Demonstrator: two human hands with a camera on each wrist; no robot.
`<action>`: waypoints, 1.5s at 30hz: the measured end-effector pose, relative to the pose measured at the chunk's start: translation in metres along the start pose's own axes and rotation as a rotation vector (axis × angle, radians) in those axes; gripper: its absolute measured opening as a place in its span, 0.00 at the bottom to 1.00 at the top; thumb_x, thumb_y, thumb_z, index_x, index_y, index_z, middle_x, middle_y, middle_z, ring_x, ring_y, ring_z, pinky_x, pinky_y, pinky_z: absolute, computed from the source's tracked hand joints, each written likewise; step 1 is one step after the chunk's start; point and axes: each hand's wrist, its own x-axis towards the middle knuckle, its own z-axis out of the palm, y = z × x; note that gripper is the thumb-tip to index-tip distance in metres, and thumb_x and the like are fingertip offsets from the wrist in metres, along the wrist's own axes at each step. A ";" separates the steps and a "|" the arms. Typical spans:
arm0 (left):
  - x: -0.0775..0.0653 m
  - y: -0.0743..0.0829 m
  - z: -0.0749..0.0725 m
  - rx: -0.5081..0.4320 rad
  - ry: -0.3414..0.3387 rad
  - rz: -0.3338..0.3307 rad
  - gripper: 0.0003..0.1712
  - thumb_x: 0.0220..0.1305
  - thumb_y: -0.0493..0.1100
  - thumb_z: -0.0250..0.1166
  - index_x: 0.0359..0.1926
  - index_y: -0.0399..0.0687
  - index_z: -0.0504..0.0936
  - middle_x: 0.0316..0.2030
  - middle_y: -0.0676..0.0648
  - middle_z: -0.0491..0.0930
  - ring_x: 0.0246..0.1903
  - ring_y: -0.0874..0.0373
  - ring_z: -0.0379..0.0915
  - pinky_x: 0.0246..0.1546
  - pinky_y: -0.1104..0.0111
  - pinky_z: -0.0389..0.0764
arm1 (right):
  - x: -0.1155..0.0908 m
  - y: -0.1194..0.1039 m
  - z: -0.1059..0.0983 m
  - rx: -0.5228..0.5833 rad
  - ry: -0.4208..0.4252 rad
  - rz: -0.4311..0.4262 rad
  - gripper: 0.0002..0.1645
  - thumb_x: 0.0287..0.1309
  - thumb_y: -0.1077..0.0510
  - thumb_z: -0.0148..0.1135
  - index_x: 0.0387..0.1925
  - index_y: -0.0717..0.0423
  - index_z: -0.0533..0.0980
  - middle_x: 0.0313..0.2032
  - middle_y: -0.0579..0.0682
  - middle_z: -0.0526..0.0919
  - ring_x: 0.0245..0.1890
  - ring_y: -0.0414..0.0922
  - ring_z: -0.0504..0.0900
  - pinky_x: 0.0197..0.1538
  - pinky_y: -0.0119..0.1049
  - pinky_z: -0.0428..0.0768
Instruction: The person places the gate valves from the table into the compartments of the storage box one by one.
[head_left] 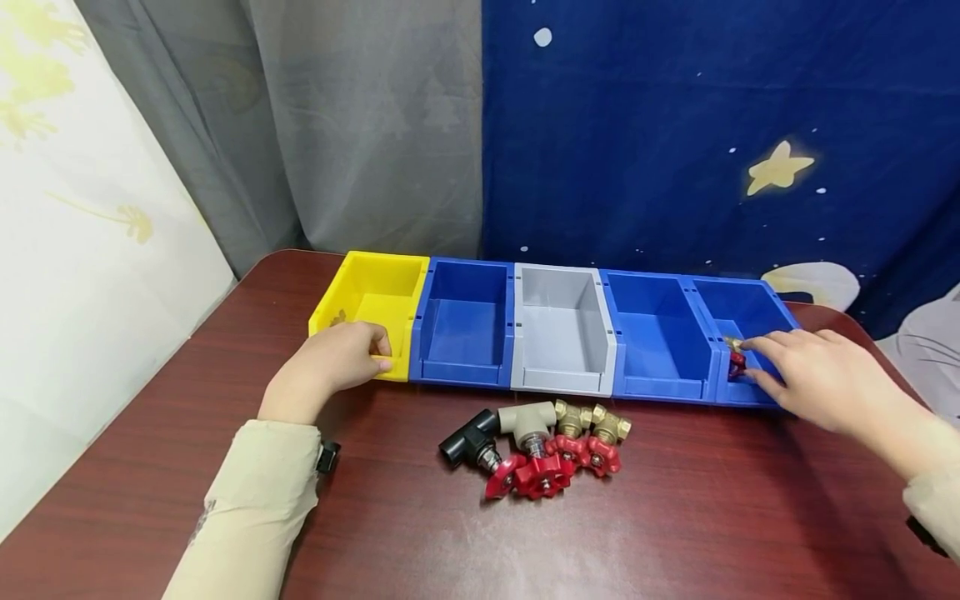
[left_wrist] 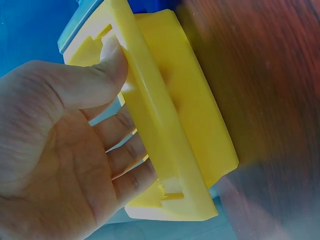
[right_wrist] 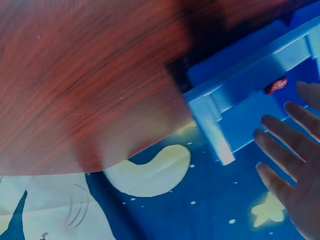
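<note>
My left hand [head_left: 337, 362] grips the front wall of the yellow bin [head_left: 386, 275], at the left end of the row. In the left wrist view the thumb lies over the yellow rim [left_wrist: 165, 120] and the other fingers reach behind it. Over the right-end blue bin [head_left: 738, 296] is my right hand [head_left: 832, 375], fingers spread and fairly straight in the right wrist view. A small valve with a red handwheel [head_left: 737, 364] and brass body lies in that bin, close by the thumb and forefinger. The red handwheel [right_wrist: 276, 85] shows apart from the fingertips in the right wrist view.
Between the end bins stand a blue bin [head_left: 462, 329], a grey bin [head_left: 562, 325] and another blue bin [head_left: 652, 342]. In front lie a black valve [head_left: 472, 437], a beige valve [head_left: 528, 418] and two brass valves [head_left: 572, 418], all with red handwheels. Curtains hang behind the table [head_left: 675, 525].
</note>
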 end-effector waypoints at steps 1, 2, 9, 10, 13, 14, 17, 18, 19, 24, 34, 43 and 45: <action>0.000 0.000 0.000 0.001 0.002 0.002 0.07 0.64 0.43 0.67 0.33 0.45 0.80 0.22 0.50 0.75 0.32 0.51 0.71 0.40 0.57 0.71 | -0.002 -0.003 -0.001 -0.008 0.027 -0.001 0.25 0.51 0.54 0.71 0.48 0.66 0.80 0.41 0.65 0.84 0.42 0.62 0.82 0.43 0.59 0.76; 0.000 0.000 0.000 0.001 0.003 0.002 0.07 0.64 0.43 0.67 0.33 0.45 0.80 0.22 0.50 0.75 0.32 0.51 0.71 0.40 0.57 0.71 | -0.004 -0.006 -0.002 -0.012 0.052 -0.002 0.25 0.50 0.54 0.71 0.47 0.66 0.80 0.41 0.65 0.84 0.42 0.61 0.82 0.43 0.58 0.76; 0.000 0.000 0.000 0.001 0.007 0.007 0.07 0.64 0.43 0.66 0.33 0.44 0.80 0.22 0.49 0.75 0.32 0.51 0.71 0.39 0.57 0.71 | -0.009 -0.023 -0.013 -0.013 0.154 0.014 0.25 0.48 0.55 0.71 0.47 0.65 0.80 0.40 0.64 0.84 0.39 0.60 0.82 0.40 0.57 0.76; 0.000 0.000 0.000 0.000 0.006 0.006 0.07 0.64 0.43 0.66 0.33 0.44 0.80 0.22 0.49 0.75 0.32 0.50 0.71 0.39 0.57 0.71 | -0.009 -0.025 -0.014 -0.008 0.172 0.010 0.24 0.47 0.56 0.71 0.46 0.64 0.80 0.39 0.64 0.84 0.38 0.59 0.83 0.39 0.57 0.76; 0.000 0.001 0.000 0.000 0.003 -0.003 0.07 0.64 0.43 0.66 0.34 0.44 0.80 0.23 0.49 0.75 0.33 0.50 0.71 0.40 0.57 0.71 | -0.008 -0.031 -0.018 0.010 0.239 -0.011 0.22 0.47 0.57 0.70 0.45 0.62 0.81 0.38 0.61 0.85 0.36 0.57 0.83 0.37 0.55 0.76; 0.000 0.001 0.000 0.000 0.002 -0.004 0.07 0.64 0.43 0.66 0.34 0.44 0.80 0.23 0.49 0.75 0.33 0.50 0.71 0.40 0.57 0.71 | -0.008 -0.033 -0.019 0.014 0.263 -0.026 0.21 0.47 0.57 0.70 0.45 0.62 0.81 0.37 0.60 0.85 0.35 0.56 0.83 0.37 0.54 0.76; 0.000 0.002 0.000 0.001 -0.001 -0.005 0.07 0.64 0.43 0.66 0.34 0.44 0.80 0.23 0.49 0.75 0.33 0.50 0.71 0.40 0.56 0.72 | -0.007 -0.041 -0.021 0.030 0.336 -0.074 0.19 0.54 0.53 0.62 0.44 0.61 0.82 0.36 0.58 0.85 0.34 0.54 0.83 0.35 0.52 0.76; 0.000 0.002 0.000 0.001 -0.001 -0.006 0.07 0.64 0.43 0.66 0.34 0.44 0.80 0.23 0.49 0.75 0.33 0.50 0.71 0.40 0.57 0.72 | -0.007 -0.043 -0.021 0.031 0.362 -0.089 0.20 0.59 0.50 0.57 0.43 0.61 0.82 0.35 0.57 0.85 0.33 0.54 0.83 0.34 0.52 0.76; 0.000 0.003 0.000 0.001 -0.002 -0.008 0.07 0.64 0.43 0.66 0.34 0.44 0.80 0.23 0.49 0.75 0.33 0.50 0.71 0.40 0.57 0.72 | -0.007 -0.045 -0.021 0.034 0.382 -0.104 0.24 0.63 0.47 0.52 0.43 0.61 0.82 0.35 0.57 0.86 0.33 0.54 0.83 0.34 0.52 0.76; -0.001 0.003 0.000 -0.001 -0.003 -0.012 0.07 0.64 0.43 0.66 0.35 0.44 0.80 0.23 0.49 0.76 0.34 0.50 0.71 0.40 0.56 0.72 | -0.006 -0.059 -0.023 0.040 0.435 -0.132 0.40 0.72 0.37 0.31 0.42 0.61 0.83 0.38 0.58 0.86 0.33 0.55 0.83 0.33 0.52 0.76; 0.000 0.002 0.001 -0.003 -0.005 -0.011 0.07 0.64 0.43 0.66 0.34 0.43 0.80 0.22 0.49 0.75 0.33 0.50 0.71 0.39 0.57 0.71 | -0.011 -0.091 -0.026 0.124 0.329 -0.126 0.19 0.62 0.47 0.57 0.45 0.56 0.83 0.38 0.54 0.86 0.38 0.53 0.84 0.39 0.53 0.78; -0.001 0.002 0.001 -0.003 0.004 0.002 0.07 0.64 0.43 0.66 0.33 0.45 0.80 0.21 0.49 0.73 0.31 0.51 0.70 0.37 0.58 0.70 | -0.012 -0.115 -0.022 0.162 0.314 -0.172 0.27 0.68 0.37 0.52 0.44 0.55 0.82 0.38 0.51 0.85 0.39 0.50 0.84 0.41 0.51 0.79; -0.001 0.002 0.001 -0.002 0.005 0.004 0.07 0.64 0.43 0.66 0.32 0.45 0.80 0.20 0.49 0.72 0.31 0.51 0.70 0.37 0.59 0.69 | -0.011 -0.119 -0.020 0.167 0.301 -0.174 0.24 0.64 0.39 0.58 0.45 0.54 0.82 0.38 0.51 0.85 0.39 0.49 0.84 0.41 0.50 0.79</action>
